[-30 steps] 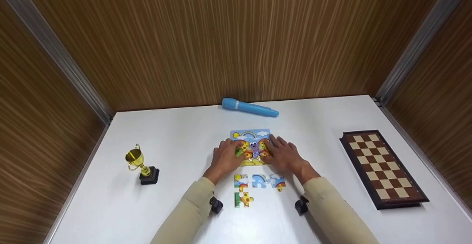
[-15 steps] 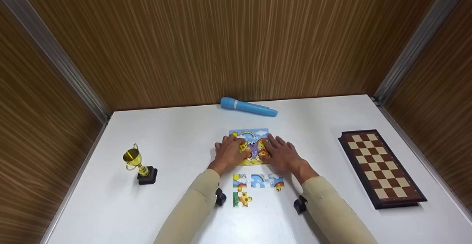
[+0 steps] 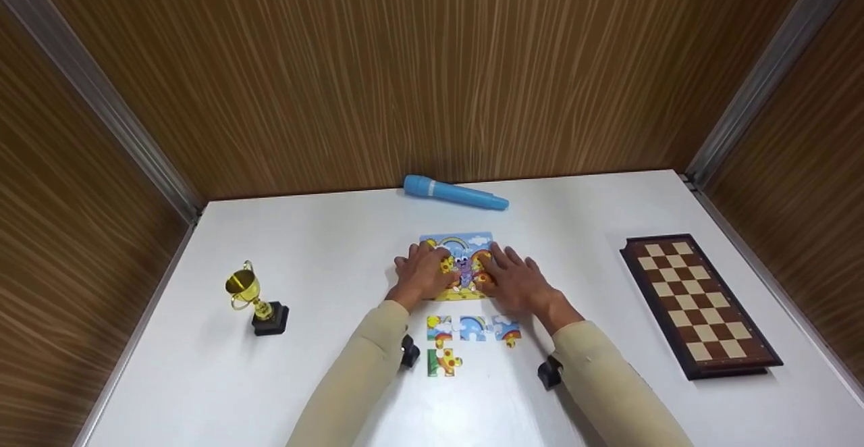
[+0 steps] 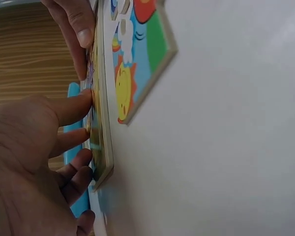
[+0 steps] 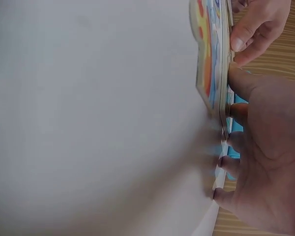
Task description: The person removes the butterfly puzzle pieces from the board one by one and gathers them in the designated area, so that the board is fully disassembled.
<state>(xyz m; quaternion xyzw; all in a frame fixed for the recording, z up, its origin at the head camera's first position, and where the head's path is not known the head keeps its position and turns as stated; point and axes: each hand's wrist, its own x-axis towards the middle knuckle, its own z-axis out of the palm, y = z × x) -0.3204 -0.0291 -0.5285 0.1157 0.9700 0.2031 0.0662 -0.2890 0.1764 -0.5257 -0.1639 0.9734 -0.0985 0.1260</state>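
A colourful picture puzzle board (image 3: 459,243) lies flat on the white table (image 3: 324,244), in the middle. My left hand (image 3: 420,270) rests on its left part with straight fingers, and my right hand (image 3: 514,278) lies flat on its right part. Neither hand holds anything. The left wrist view shows my left fingertips (image 4: 83,101) touching the board (image 4: 102,113) seen edge-on. In the right wrist view my right fingers (image 5: 238,81) press the board's edge (image 5: 225,59). Several loose puzzle pieces (image 3: 472,329) lie in a row just nearer than the board, with one more piece (image 3: 443,362) below them.
A blue torch-like cylinder (image 3: 454,193) lies by the wooden back wall. A small gold trophy (image 3: 254,298) stands at the left. A brown chessboard (image 3: 699,304) lies at the right. Wooden walls enclose the table on three sides.
My left hand has slid forward and a little right, further onto the puzzle board. The right hand has stayed almost in place on the board.
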